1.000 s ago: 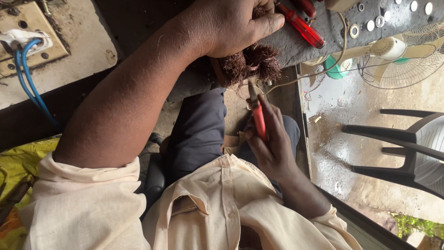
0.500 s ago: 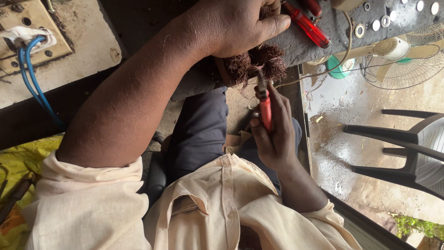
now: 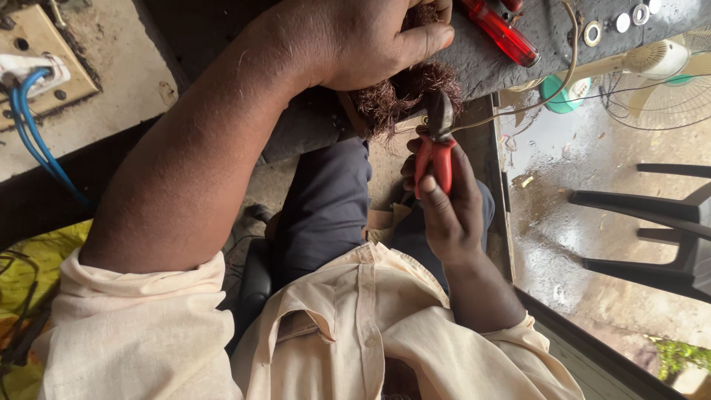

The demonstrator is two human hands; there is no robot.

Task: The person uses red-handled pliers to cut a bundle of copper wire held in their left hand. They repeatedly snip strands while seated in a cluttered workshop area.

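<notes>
My left hand (image 3: 363, 37) presses down on a frizzy bundle of copper winding wire (image 3: 404, 92) at the edge of a dark workbench (image 3: 511, 74). From below, my right hand (image 3: 452, 215) grips red-handled cutting pliers (image 3: 435, 152). Their dark jaws point up and touch the lower edge of the copper bundle, where a thin pale wire (image 3: 518, 110) runs off to the right. My dark trousers and cream shirt fill the view underneath.
A red-handled screwdriver (image 3: 500, 30) and several small metal washers (image 3: 592, 33) lie on the bench. A socket board (image 3: 44, 59) with blue cables (image 3: 33, 141) sits at left. On the wet floor at right stand a fan (image 3: 659, 63) and a black plastic chair (image 3: 652, 222).
My right hand has raised the pliers, bringing the jaws up against the copper bundle. My left hand keeps its grip on the bundle.
</notes>
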